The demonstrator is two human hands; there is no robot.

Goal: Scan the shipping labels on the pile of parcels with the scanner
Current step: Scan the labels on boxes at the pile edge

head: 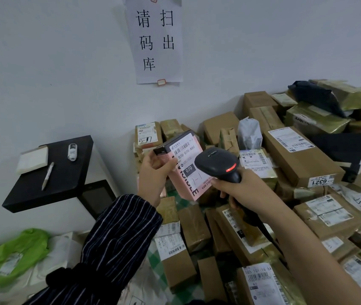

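Pink box (188, 188), white barcode label (184, 150)

The single camera sits on the person's head and faces forward and down toward the pale grey wall (43, 62). It is near above the heap of brown cardboard parcels (302, 157); the left hand (153, 173) with a pink cardboard box (191, 190) and the right hand (241, 190) with a black plastic scanner (217, 164) are close before it.
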